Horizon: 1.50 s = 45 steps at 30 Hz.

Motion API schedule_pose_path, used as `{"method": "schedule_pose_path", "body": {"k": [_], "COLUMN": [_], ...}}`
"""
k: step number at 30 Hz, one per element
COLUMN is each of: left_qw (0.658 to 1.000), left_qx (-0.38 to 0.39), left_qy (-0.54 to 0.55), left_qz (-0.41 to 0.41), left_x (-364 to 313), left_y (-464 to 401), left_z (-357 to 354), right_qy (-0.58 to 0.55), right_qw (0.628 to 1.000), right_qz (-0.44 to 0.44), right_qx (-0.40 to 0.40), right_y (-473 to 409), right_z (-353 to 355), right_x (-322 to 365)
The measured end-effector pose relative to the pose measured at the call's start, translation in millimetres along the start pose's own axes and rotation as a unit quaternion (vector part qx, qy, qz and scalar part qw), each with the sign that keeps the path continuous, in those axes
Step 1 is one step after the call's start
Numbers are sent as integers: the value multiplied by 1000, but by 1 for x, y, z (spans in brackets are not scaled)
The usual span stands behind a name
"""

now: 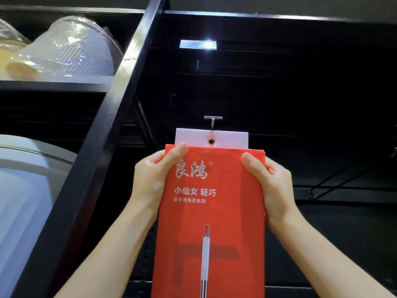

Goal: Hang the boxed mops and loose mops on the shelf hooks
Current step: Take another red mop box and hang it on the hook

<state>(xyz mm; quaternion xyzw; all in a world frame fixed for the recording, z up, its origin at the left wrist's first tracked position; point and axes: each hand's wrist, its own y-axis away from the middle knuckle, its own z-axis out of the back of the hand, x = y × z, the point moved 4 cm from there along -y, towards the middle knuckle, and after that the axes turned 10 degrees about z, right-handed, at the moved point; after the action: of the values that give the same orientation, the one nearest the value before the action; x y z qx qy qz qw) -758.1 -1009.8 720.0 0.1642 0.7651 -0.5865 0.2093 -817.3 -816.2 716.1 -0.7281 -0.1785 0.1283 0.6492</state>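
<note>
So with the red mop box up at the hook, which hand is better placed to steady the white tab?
Probably the left hand: its thumb lies near the top edge of the red cardboard mop box, just under the white hang tab. The right hand grips lower.

- Red mop box [214, 211], front, 12 o'clock: big white brand chars "良鸿" w/ ® mark.
- Below, toward centre: "小仙女 轻巧".
- Next line, smaller: "免手洗拖把系列".
</note>
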Motion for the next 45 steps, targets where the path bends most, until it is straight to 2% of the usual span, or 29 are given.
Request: {"method": "schedule_pose_path", "body": {"k": [12, 24, 45], "left_qw": [1000, 999, 998], "left_qx": [13, 25, -9], "left_qy": [-3, -16, -31], "left_qz": [4, 22, 51], "left_x": [0, 1, 37], "left_y": [-6, -8, -19], "left_z": [-1, -3, 5], "right_qy": [-9, 8, 24], "right_qw": [1000, 999, 996], "right_qz": [6, -40, -75], "right_qx": [9, 33, 32], "right_y": [-6, -10, -1], "right_z": [-1, 3, 8], "right_x": [-3, -11, -45]}}
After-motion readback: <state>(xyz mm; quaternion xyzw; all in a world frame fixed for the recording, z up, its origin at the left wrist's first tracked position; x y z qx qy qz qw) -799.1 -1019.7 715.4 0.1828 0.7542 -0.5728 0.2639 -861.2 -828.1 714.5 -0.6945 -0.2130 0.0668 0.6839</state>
